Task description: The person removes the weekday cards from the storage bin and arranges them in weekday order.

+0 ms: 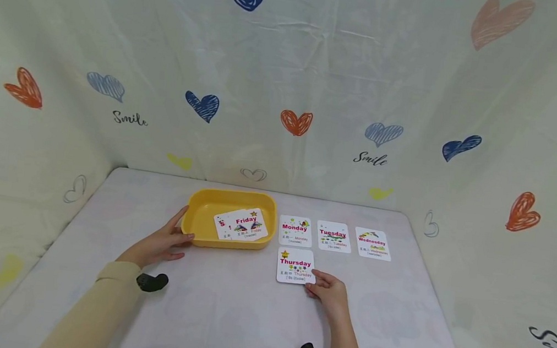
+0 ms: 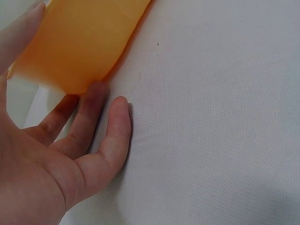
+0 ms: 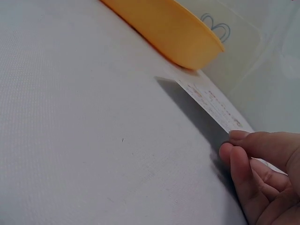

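My right hand (image 1: pixel 332 294) pinches the lower right corner of the "Thursday" card (image 1: pixel 294 265) between thumb and fingers. In the right wrist view, that card (image 3: pixel 211 105) is held at a slant over its shadow on the table. It lies just below the "Monday" card (image 1: pixel 295 232). At the left end of the yellow tray (image 1: pixel 194 233), my left hand (image 1: pixel 160 244) holds the tray's wall, with the thumb at the rim and fingertips low against the side in the left wrist view. Inside the tray, the "Friday" card (image 1: pixel 253 228) overlaps another card (image 1: pixel 221 225), whose word is mostly covered.
To the right of "Monday", the "Tuesday" card (image 1: pixel 334 237) and "Wednesday" card (image 1: pixel 373 244) continue a row. A pale cloth (image 1: pixel 226 313) covers the table. Behind it hangs a curtain (image 1: pixel 326 79) printed with hearts and the word "Smile".
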A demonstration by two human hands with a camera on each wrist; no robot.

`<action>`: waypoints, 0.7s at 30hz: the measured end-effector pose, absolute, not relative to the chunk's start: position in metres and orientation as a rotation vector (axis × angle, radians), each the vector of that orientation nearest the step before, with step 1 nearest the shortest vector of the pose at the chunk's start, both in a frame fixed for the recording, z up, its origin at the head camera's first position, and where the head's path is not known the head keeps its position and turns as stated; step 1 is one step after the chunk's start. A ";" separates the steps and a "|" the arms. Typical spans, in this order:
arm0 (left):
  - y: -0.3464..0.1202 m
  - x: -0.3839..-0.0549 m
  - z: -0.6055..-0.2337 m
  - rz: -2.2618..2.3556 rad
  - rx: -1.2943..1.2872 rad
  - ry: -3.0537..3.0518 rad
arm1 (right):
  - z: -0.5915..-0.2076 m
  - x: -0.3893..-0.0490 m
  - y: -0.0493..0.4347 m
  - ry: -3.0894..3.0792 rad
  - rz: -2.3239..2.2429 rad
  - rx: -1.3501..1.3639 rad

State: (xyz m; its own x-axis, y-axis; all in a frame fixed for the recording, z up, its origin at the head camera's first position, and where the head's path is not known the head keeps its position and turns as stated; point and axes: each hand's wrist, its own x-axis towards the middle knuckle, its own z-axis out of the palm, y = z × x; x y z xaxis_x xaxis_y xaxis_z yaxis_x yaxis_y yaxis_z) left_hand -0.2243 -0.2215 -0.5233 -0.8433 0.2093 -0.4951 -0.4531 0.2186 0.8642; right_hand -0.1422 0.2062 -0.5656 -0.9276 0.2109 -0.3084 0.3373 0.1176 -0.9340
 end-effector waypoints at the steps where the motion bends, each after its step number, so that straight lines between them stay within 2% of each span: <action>1: -0.222 -0.224 -0.524 1.672 -0.224 1.979 | -0.565 -0.142 0.206 2.278 -1.933 0.558; 21: -0.221 -0.225 -0.524 1.672 -0.226 1.985 | -0.552 -0.145 0.208 2.411 -1.668 0.451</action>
